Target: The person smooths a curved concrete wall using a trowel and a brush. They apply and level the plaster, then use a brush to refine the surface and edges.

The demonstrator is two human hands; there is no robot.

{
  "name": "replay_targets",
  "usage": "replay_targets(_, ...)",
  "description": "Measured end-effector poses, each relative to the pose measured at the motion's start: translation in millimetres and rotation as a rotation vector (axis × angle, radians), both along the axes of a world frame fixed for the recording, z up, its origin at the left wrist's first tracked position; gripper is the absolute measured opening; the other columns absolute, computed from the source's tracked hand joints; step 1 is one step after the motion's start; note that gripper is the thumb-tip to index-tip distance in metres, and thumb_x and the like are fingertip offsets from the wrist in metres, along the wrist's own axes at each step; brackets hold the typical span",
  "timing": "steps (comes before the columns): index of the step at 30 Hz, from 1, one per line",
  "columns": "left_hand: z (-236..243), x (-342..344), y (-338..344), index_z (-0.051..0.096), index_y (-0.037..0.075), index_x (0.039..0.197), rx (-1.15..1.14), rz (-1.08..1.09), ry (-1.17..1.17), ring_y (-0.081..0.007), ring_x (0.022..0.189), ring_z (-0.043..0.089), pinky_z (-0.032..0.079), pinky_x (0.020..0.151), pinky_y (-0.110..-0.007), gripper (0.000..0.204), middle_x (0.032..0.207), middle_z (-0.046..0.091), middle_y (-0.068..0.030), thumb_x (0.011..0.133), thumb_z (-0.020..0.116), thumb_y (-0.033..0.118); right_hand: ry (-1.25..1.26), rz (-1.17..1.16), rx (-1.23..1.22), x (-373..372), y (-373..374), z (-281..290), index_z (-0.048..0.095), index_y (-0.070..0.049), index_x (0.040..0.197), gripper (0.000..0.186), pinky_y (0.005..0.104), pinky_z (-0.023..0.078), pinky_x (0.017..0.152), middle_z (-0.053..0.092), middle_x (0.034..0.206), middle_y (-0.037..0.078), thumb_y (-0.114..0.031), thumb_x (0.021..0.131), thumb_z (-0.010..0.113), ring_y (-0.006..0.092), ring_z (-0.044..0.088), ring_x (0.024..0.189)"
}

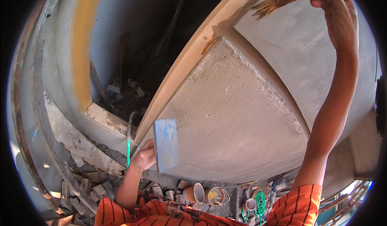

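At the top right, my right hand [330,8] grips a paintbrush [283,0] with stiff splayed bristles, held by the upper part of a pale door frame [181,71] beside a grey smooth wall panel [290,52]. Low in the centre-left, my left hand [144,156] is closed on a flat rectangular metal trowel [167,145], its face upright in front of the rough plastered wall [238,121]. Dark wet patches mark the frame's upper edge.
An opening [121,44] leads into a dark room with rubble. A green hose [128,149] hangs by the sill. Below are broken bricks [96,187], buckets [193,194] and coiled green hose [260,202]. Long boards [60,165] lean at left.
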State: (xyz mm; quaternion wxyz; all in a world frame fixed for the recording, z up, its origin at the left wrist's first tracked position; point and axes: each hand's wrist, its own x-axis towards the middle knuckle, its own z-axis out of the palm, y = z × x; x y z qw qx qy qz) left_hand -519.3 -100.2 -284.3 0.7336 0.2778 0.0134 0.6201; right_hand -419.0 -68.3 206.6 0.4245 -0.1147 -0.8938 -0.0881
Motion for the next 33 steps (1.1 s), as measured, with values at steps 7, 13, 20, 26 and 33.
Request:
replay_targets(7, 90.8, -13.2, 26.4, 0.047, -0.002, 0.127, 0.308, 0.118, -0.006, -0.01, 0.099, 0.059, 0.048, 0.083, -0.023, 0.045, 0.116, 0.059, -0.0058, 0.09, 0.059, 0.02, -0.255, 0.128, -0.772, 18.3, 14.9, -138.0, 0.052, -0.002, 0.093, 0.028, 0.0185, 0.053, 0.043, 0.061, 0.068, 0.005, -0.024, 0.086, 0.069, 0.008, 0.061, 0.051)
replay_targets(13, 103.4, 2.5, 23.3, 0.042, 0.0, 0.132, 0.315, 0.091, 0.116, -0.0136, 0.107, 0.056, 0.043, 0.095, -0.03, 0.051, 0.119, 0.057, -0.0059, 0.086, 0.059, 0.015, 0.042, 0.053, -0.554, 44.9, 32.1, -127.0, 0.051, -0.003, 0.092, 0.028, 0.0193, 0.054, 0.046, 0.06, 0.066, 0.004, -0.027, 0.087, 0.066, 0.0066, 0.062, 0.056)
replay_targets(20, 121.6, 3.6, 25.5, 0.044, 0.0, 0.132, 0.351, 0.141, 0.122, -0.0149, 0.11, 0.056, 0.044, 0.096, -0.031, 0.053, 0.12, 0.058, -0.0064, 0.086, 0.061, 0.017, -0.005, -0.088, -0.572, 59.2, 33.8, -145.5, 0.048, -0.004, 0.09, 0.031, 0.0178, 0.05, 0.043, 0.057, 0.067, 0.001, -0.026, 0.084, 0.07, 0.0061, 0.059, 0.051)
replay_targets(26, 122.1, -4.4, 32.8, 0.044, -0.001, 0.133, 0.365, 0.222, 0.191, -0.0137, 0.109, 0.056, 0.043, 0.095, -0.029, 0.058, 0.12, 0.058, -0.0062, 0.08, 0.062, 0.015, -0.164, -0.061, -0.692, 60.0, 24.2, -152.7, 0.048, -0.006, 0.09, 0.028, 0.0182, 0.051, 0.045, 0.054, 0.066, 0.001, -0.024, 0.085, 0.069, 0.0056, 0.057, 0.055)
replay_targets(33, 226.7, -54.3, 48.2, 0.051, 0.0, 0.127, 0.609, 0.532, 0.489, -0.0106, 0.097, 0.059, 0.048, 0.086, -0.026, 0.048, 0.107, 0.061, -0.0052, 0.084, 0.06, 0.021, 0.45, 0.133, -0.38, 124.0, 31.0, -119.6, 0.048, -0.005, 0.094, 0.023, 0.018, 0.052, 0.046, 0.063, 0.071, 0.006, -0.02, 0.089, 0.065, 0.0087, 0.062, 0.054)
